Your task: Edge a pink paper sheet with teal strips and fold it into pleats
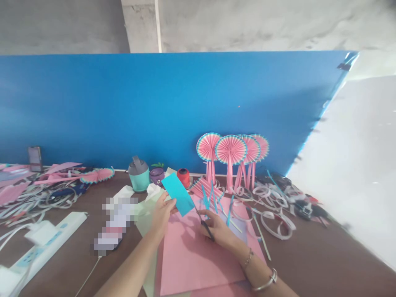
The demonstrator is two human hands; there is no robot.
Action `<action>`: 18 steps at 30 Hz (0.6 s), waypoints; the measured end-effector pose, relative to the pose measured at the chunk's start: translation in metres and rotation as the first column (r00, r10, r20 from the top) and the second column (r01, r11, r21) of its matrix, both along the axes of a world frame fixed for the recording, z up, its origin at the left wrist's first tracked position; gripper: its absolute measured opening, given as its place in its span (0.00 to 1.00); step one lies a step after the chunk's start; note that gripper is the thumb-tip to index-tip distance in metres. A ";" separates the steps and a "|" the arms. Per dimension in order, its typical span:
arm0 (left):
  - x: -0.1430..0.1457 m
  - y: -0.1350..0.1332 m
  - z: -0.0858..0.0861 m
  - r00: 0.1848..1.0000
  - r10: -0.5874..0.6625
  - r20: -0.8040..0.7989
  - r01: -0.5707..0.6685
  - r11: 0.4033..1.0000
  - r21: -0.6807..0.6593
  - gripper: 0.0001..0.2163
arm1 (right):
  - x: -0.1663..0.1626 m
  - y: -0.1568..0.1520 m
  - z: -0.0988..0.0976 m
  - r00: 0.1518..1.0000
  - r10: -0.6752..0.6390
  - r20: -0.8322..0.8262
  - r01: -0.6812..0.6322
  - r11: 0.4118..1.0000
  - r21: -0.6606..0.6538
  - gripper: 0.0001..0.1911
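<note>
My left hand [163, 210] pinches a rectangle of blue paper [177, 194] by its lower left edge, holding it tilted above the table. In my right hand [219, 231] is a pair of dark-handled scissors [206, 229], fingers wrapped round the handles. The blades point up at the right end of the blue paper; whether they are open or closed I cannot tell. Under both hands lies a stack of pink paper [198, 268]. Thin blue paper strips [212, 198] lie just beyond the right hand, near a pleated pink piece [207, 187].
Several pink pleated paper fans [230, 150] stand against the blue partition [154, 103]. A teal lidded cup [139, 177] and a red container [183, 178] are at the back. Curled white strips [278, 225] spread rightward. A power strip [49, 247] and a phone with cable lie left.
</note>
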State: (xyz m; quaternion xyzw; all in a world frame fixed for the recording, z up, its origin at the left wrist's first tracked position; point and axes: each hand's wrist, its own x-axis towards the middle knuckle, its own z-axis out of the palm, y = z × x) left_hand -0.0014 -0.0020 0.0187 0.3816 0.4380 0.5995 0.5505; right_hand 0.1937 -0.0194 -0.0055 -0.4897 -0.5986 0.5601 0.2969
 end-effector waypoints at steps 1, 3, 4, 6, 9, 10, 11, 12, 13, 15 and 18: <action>0.000 0.000 0.000 1.000 -0.006 0.000 0.006 1.000 0.002 0.22 | 0.000 0.000 0.000 1.000 -0.002 0.011 0.002 1.000 -0.002 0.30; 0.001 0.000 -0.001 1.000 -0.013 0.001 0.013 1.000 0.007 0.22 | 0.000 -0.001 0.001 1.000 -0.005 0.026 0.006 1.000 -0.008 0.30; 0.002 0.000 -0.002 1.000 -0.016 0.002 0.016 1.000 0.008 0.22 | 0.000 -0.001 0.001 1.000 -0.006 0.030 0.007 1.000 -0.010 0.30; 0.002 0.000 -0.003 1.000 -0.016 0.002 0.016 1.000 0.003 0.23 | -0.001 -0.002 0.002 1.000 -0.008 0.027 0.008 1.000 -0.011 0.30; 0.003 0.000 -0.004 1.000 -0.020 -0.002 0.020 1.000 0.007 0.22 | -0.002 -0.002 0.003 1.000 -0.005 0.013 0.005 1.000 -0.015 0.31; 0.003 0.000 -0.005 1.000 -0.020 -0.001 0.020 1.000 0.012 0.22 | -0.002 -0.002 0.003 1.000 -0.005 0.010 0.005 1.000 -0.018 0.31; 0.003 0.000 -0.005 1.000 -0.020 0.001 0.020 1.000 0.015 0.22 | -0.002 -0.002 0.003 1.000 -0.006 0.008 0.006 1.000 -0.020 0.31; 0.003 0.000 -0.005 1.000 -0.021 0.003 0.020 1.000 0.014 0.22 | -0.002 -0.003 0.004 1.000 -0.007 0.008 0.007 1.000 -0.021 0.31; 0.003 0.000 -0.005 1.000 -0.021 0.005 0.021 1.000 0.010 0.22 | -0.002 -0.003 0.004 1.000 -0.007 0.009 0.007 1.000 -0.019 0.31; 0.002 0.000 -0.005 1.000 -0.023 0.004 0.023 1.000 0.003 0.23 | -0.002 -0.004 0.006 1.000 -0.004 0.013 0.004 1.000 -0.014 0.30; 0.002 0.000 -0.004 1.000 -0.020 0.001 0.020 1.000 -0.001 0.23 | -0.002 -0.005 0.009 1.000 0.000 0.013 0.000 1.000 -0.011 0.29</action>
